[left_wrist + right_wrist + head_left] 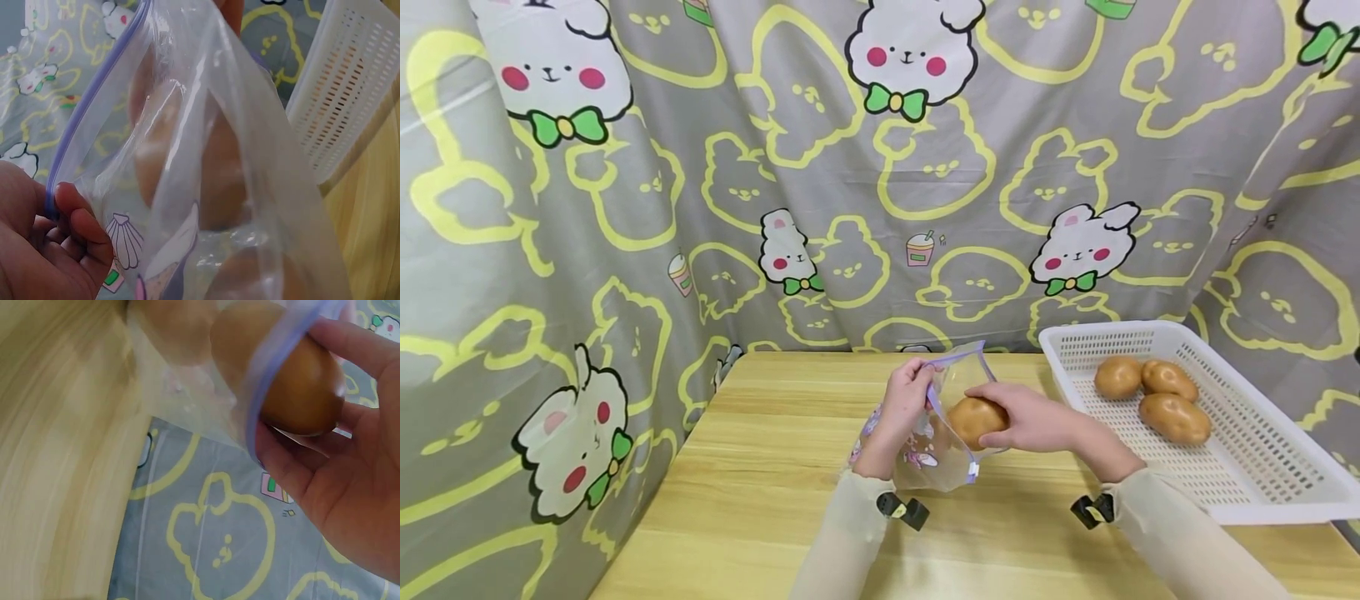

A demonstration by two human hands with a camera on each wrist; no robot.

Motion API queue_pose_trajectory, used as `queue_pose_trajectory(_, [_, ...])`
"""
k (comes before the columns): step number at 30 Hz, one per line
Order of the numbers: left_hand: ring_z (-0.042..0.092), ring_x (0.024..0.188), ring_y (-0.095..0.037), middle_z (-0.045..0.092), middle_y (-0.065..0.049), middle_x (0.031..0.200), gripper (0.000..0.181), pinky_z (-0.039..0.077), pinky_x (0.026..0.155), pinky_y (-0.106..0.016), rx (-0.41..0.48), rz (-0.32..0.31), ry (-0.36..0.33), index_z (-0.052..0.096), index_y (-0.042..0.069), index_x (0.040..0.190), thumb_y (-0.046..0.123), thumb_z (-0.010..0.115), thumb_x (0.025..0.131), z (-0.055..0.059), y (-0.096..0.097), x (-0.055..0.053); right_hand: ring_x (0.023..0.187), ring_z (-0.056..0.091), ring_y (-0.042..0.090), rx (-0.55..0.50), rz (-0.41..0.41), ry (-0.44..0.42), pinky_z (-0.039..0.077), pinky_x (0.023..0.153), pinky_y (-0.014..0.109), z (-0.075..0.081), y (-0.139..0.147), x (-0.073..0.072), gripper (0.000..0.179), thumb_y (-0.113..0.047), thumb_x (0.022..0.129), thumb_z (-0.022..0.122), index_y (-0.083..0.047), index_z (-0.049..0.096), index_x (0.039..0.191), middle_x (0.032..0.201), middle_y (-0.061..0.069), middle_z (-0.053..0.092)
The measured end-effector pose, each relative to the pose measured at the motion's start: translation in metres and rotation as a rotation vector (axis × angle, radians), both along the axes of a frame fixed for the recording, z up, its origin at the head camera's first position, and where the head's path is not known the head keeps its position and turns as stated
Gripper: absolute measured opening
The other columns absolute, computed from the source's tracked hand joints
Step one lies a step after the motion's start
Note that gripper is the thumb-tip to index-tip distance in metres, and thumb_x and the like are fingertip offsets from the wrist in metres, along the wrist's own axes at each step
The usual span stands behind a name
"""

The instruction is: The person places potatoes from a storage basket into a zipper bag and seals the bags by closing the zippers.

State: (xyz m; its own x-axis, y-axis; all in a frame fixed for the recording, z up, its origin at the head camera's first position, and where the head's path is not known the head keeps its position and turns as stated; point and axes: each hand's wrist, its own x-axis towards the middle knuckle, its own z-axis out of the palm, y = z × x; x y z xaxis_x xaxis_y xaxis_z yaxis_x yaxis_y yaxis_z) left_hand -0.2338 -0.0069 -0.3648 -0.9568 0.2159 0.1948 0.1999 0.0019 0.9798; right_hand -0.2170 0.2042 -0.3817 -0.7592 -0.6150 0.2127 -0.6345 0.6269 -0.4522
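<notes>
My left hand (905, 397) pinches the purple-edged rim of a clear zip bag (936, 471) and holds its mouth open toward the right. In the left wrist view its thumb and fingers (80, 219) are curled on the purple zip strip. My right hand (1030, 417) grips a brown potato (976, 421), which is partly inside the bag's mouth. In the right wrist view the zip edge crosses over this potato (306, 387). Another potato (253, 278) lies lower inside the bag, seen blurred through the printed plastic.
A white perforated plastic basket (1285, 483) stands at the right of the wooden table (737, 500). In it lie three potatoes (1176, 418) near its far left side. A patterned grey curtain (850, 183) hangs behind the table and along its left side.
</notes>
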Motion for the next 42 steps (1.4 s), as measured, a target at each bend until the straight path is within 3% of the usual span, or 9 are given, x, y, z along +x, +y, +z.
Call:
queue_pose_trajectory(7, [0.04, 0.044, -0.008, 0.043, -0.002, 0.056, 0.022, 0.038, 0.045, -0.023, -0.02, 0.021, -0.015, 0.059, -0.013, 0.102, 0.003, 0.043, 0.097, 0.0, 0.0, 0.002, 0.097, 0.058, 0.018, 0.042, 0.051, -0.026, 0.049, 0.079, 0.035, -0.007, -0.005, -0.003, 0.064, -0.039, 0.084, 0.07, -0.002, 0.051, 0.133, 0.122, 0.011, 0.058])
queue_pose_trajectory(16, [0.04, 0.044, -0.009, 0.044, -0.001, 0.057, 0.021, 0.036, 0.043, -0.02, 0.011, 0.016, -0.005, 0.056, -0.016, 0.1, 0.001, 0.044, 0.096, -0.002, 0.002, 0.0, 0.094, 0.053, 0.017, 0.019, 0.079, -0.206, 0.048, 0.076, 0.035, -0.009, -0.008, -0.005, 0.061, -0.025, 0.085, 0.066, -0.002, 0.045, 0.138, 0.126, 0.011, 0.053])
queue_pose_trajectory(23, [0.04, 0.043, -0.008, 0.043, 0.001, 0.054, 0.021, 0.036, 0.042, -0.019, 0.007, 0.037, -0.007, 0.057, -0.015, 0.1, 0.001, 0.044, 0.096, -0.003, 0.003, -0.001, 0.079, 0.056, 0.01, -0.029, 0.08, -0.255, 0.049, 0.065, 0.027, -0.012, -0.01, -0.009, 0.052, -0.017, 0.083, 0.067, -0.001, 0.047, 0.128, 0.102, 0.002, 0.058])
queue_pose_trajectory(26, [0.04, 0.043, -0.007, 0.043, 0.001, 0.055, 0.021, 0.036, 0.043, -0.019, 0.005, 0.035, -0.004, 0.057, -0.015, 0.101, 0.001, 0.044, 0.096, -0.002, 0.004, -0.001, 0.078, 0.056, 0.01, -0.023, 0.074, -0.233, 0.049, 0.064, 0.026, -0.011, -0.01, -0.01, 0.05, -0.016, 0.083, 0.068, 0.001, 0.049, 0.126, 0.101, 0.002, 0.059])
queue_pose_trajectory(33, [0.04, 0.044, -0.007, 0.043, -0.001, 0.057, 0.023, 0.037, 0.043, -0.02, 0.027, 0.009, -0.003, 0.057, -0.016, 0.101, 0.002, 0.043, 0.097, 0.003, 0.006, 0.002, 0.079, 0.051, 0.012, 0.075, 0.051, -0.045, 0.045, 0.064, 0.024, -0.015, -0.014, -0.014, 0.053, -0.016, 0.08, 0.071, 0.006, 0.054, 0.125, 0.104, 0.008, 0.059])
queue_pose_trajectory(38, [0.04, 0.045, -0.008, 0.044, -0.002, 0.058, 0.022, 0.036, 0.043, -0.021, 0.035, -0.001, -0.01, 0.056, -0.016, 0.102, 0.002, 0.043, 0.097, 0.004, 0.007, 0.002, 0.076, 0.051, 0.012, 0.075, 0.043, -0.036, 0.045, 0.063, 0.024, -0.018, -0.015, -0.017, 0.045, -0.017, 0.085, 0.069, 0.004, 0.056, 0.123, 0.099, 0.006, 0.057])
queue_pose_trajectory(42, [0.04, 0.044, -0.008, 0.045, -0.002, 0.057, 0.021, 0.036, 0.043, -0.02, 0.028, 0.009, -0.007, 0.057, -0.015, 0.102, 0.001, 0.044, 0.097, 0.003, 0.007, 0.001, 0.074, 0.056, 0.009, 0.021, 0.056, -0.081, 0.049, 0.063, 0.023, -0.018, -0.014, -0.019, 0.034, -0.013, 0.086, 0.069, 0.001, 0.058, 0.114, 0.102, 0.008, 0.06])
